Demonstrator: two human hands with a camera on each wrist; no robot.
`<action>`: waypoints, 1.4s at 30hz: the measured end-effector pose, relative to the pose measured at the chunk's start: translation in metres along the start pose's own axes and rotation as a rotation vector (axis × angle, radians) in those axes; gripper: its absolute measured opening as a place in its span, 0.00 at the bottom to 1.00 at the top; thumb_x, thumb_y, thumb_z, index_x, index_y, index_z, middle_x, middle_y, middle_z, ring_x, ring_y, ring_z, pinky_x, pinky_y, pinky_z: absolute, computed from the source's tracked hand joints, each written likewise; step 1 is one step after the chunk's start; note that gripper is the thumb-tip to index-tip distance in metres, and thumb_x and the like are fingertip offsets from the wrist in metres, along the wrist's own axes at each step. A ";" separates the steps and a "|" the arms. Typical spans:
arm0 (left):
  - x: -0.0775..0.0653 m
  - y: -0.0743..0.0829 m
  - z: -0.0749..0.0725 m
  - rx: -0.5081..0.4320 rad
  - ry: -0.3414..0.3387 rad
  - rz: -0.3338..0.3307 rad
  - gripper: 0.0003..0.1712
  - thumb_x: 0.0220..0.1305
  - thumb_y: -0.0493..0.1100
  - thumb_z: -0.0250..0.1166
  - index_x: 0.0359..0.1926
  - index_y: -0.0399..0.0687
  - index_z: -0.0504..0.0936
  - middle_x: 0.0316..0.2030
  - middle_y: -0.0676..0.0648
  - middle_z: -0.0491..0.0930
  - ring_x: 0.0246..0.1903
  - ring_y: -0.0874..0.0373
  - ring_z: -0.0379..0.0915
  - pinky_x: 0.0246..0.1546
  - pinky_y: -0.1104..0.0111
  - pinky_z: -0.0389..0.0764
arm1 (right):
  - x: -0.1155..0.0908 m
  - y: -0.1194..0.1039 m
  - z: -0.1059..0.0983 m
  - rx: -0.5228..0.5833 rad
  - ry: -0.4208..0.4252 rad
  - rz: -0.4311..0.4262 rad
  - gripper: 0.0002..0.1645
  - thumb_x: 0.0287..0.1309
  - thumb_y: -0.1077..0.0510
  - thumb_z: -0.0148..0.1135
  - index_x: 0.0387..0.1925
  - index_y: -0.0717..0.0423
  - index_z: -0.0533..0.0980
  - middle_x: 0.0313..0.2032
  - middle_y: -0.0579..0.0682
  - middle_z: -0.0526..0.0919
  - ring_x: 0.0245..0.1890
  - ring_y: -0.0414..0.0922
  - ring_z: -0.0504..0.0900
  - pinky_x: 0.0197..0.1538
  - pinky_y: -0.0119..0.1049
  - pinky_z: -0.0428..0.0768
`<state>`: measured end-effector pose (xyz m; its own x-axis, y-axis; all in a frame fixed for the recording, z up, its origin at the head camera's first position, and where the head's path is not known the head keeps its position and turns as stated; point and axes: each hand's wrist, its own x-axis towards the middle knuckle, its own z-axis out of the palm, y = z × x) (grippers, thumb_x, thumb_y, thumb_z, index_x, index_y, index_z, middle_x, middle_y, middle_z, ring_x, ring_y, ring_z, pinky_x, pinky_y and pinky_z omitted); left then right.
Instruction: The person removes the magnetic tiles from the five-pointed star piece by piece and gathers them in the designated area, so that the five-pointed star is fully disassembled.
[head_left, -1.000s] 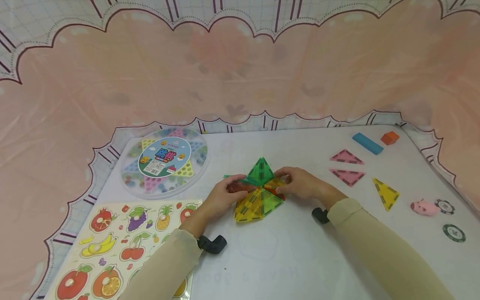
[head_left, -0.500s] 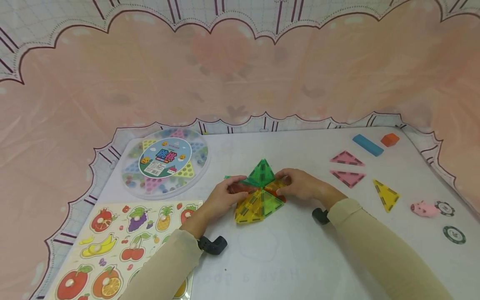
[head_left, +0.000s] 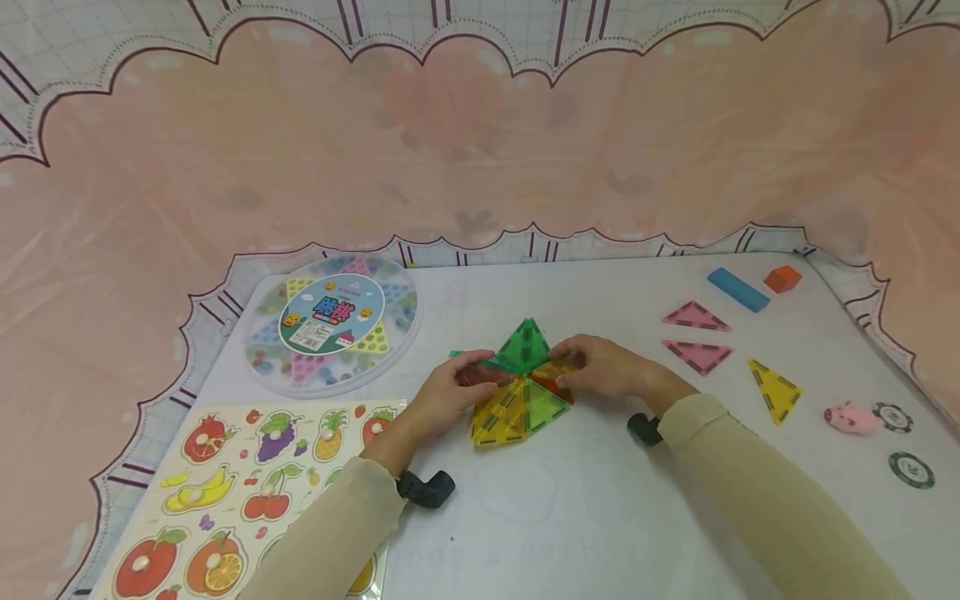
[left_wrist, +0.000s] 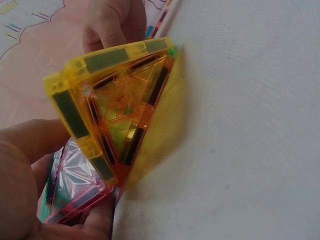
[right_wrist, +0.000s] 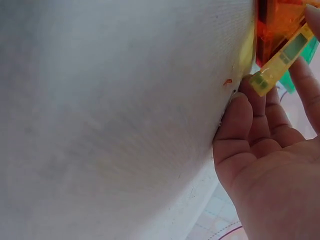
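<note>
Translucent triangular magnetic tiles form a raised, fan-like cluster on the white table, with a green tile (head_left: pixel 527 346) at the back. A yellow tile (head_left: pixel 499 421) and a lime tile (head_left: pixel 545 406) slope down at the front. My left hand (head_left: pixel 447 393) grips the cluster's left side, thumb and fingers around a pink tile (left_wrist: pixel 75 175). On the opposite side, my right hand (head_left: pixel 609 367) pinches a yellow tile (right_wrist: pixel 282 61) between thumb and fingers, beside an orange-red tile (right_wrist: pixel 272 30). The right hand's lower fingers rest close to the tabletop.
Right of the hands lie two pink triangles (head_left: pixel 697 357), a yellow triangle (head_left: pixel 776 392), a blue block (head_left: pixel 738 289), an orange block (head_left: pixel 782 279), a pink pig (head_left: pixel 850 418) and two chips (head_left: pixel 911 470). A round game box (head_left: pixel 330 325) and a fruit puzzle board (head_left: pixel 225 450) occupy the left.
</note>
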<state>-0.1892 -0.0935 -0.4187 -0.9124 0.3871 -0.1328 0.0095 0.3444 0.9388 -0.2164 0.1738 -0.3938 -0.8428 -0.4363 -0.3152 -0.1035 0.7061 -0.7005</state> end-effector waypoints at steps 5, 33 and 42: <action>0.000 0.000 0.000 -0.003 -0.003 0.003 0.25 0.57 0.48 0.63 0.56 0.61 0.70 0.39 0.50 0.75 0.38 0.53 0.67 0.39 0.64 0.71 | -0.001 0.000 -0.002 -0.007 -0.010 -0.030 0.26 0.50 0.49 0.63 0.53 0.48 0.71 0.43 0.49 0.70 0.42 0.48 0.66 0.43 0.41 0.67; -0.001 0.000 0.002 -0.016 -0.012 0.007 0.26 0.56 0.47 0.63 0.57 0.58 0.70 0.39 0.49 0.74 0.38 0.53 0.66 0.39 0.65 0.70 | -0.009 0.006 -0.001 -0.006 0.067 -0.015 0.19 0.47 0.55 0.63 0.43 0.45 0.70 0.41 0.47 0.73 0.43 0.47 0.69 0.50 0.44 0.69; -0.001 0.001 0.000 -0.010 -0.004 0.012 0.26 0.56 0.48 0.63 0.57 0.59 0.70 0.40 0.51 0.75 0.38 0.53 0.67 0.38 0.65 0.71 | -0.014 0.007 -0.006 -0.023 0.117 -0.022 0.20 0.49 0.53 0.63 0.45 0.47 0.69 0.43 0.48 0.72 0.44 0.47 0.68 0.50 0.43 0.69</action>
<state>-0.1879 -0.0936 -0.4172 -0.9106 0.3946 -0.1228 0.0161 0.3308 0.9436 -0.2082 0.1884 -0.3906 -0.8959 -0.3847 -0.2221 -0.1336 0.7102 -0.6912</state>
